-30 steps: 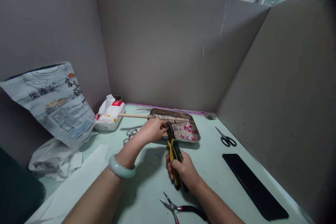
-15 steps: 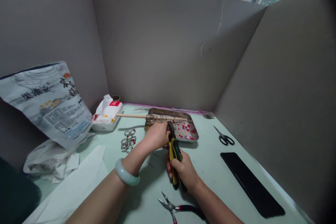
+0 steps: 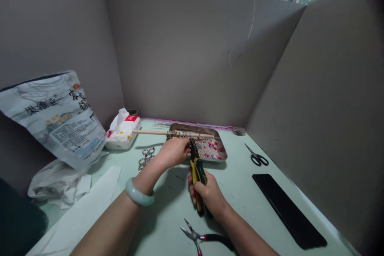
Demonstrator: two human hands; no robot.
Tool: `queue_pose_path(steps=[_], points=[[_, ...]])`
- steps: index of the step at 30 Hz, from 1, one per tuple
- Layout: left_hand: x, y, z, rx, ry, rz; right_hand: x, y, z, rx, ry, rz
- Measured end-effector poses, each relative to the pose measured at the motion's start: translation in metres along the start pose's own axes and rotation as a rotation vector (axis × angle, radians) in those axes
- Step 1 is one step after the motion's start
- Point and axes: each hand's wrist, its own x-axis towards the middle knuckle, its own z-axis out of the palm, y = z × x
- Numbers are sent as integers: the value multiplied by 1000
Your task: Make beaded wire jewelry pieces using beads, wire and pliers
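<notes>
My right hand [image 3: 208, 192] is wrapped round the yellow and dark green handles of a pair of pliers [image 3: 197, 170], whose jaws point away from me. Close beside the jaws, my left hand [image 3: 175, 152] has its fingers pinched together; what sits between them is too small or hidden to name. Both hands are just in front of a metal tray [image 3: 222, 160] of clear, red and purple beads. A wooden stick [image 3: 150, 132] with wire rings round it lies across the tray. Left of my left hand is a cluster of wire rings with red beads [image 3: 145, 160], partly covered by my forearm.
Needle-nose pliers [image 3: 195, 237] lie near me, partly under my right forearm. Scissors [image 3: 258, 159] and a black flat case [image 3: 288, 210] are on the right. At left stand a tissue pack [image 3: 121, 136] and a large white pouch [image 3: 69, 124]. Grey panels surround the table.
My left hand has shifted slightly left and toward me, covering more of the ring cluster. The pliers' jaws have tipped a little left in my right hand.
</notes>
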Motion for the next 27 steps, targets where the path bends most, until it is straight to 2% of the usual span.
queue_pose_path(steps=[3, 6, 13, 16, 20, 24, 27], points=[[-2, 11, 4, -99, -58, -76, 0, 1, 0, -43, 20, -21], [-2, 13, 5, -196, -137, -101, 0, 2, 0, -46, 12, -26], [-2, 2, -2, -894, -347, -248, -4, 0, -1, -134, 24, -101], [-2, -1, -3, -1028, -407, -251, -5, -1, -3, -175, 51, -136], [3, -13, 3, -819, -395, -209, -3, 0, -4, -127, 32, -79], [8, -20, 7, -454, -173, -75, 0, 2, -5, -40, -1, -12], [4, -9, 0, -204, -69, 4, 1, 3, -5, -16, 8, 4]])
